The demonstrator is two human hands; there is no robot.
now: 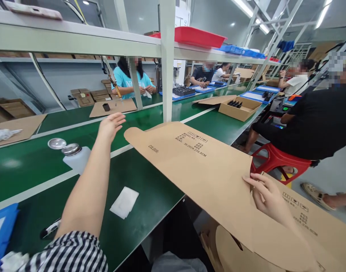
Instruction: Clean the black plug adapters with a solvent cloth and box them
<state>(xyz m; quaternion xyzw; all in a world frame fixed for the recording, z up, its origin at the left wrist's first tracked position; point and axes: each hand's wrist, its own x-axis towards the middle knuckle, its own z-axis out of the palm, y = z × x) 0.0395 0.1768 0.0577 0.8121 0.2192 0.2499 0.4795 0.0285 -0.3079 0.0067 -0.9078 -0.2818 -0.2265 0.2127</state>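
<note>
A large flat cardboard sheet [190,166], die-cut with rounded flaps and printed with black lettering, slants from the green bench down past its front edge. My right hand [265,194] pinches this sheet at its right edge. Away from it, my left hand [112,124] reaches over the bench with fingers stretched out and nothing in it. Below my left forearm lie a small stack of white wipes [124,202] and a black-and-white marker-like item [51,228]. A white pump bottle [76,155] with its metal lid flipped up stands behind that forearm.
More printed cardboard [303,211] leans at the lower right. A white post [167,68] rises mid-bench to an overhead shelf holding a red tray [199,37]. An open box [241,107] holds black parts. Several co-workers sit nearby, one on a red stool [277,160].
</note>
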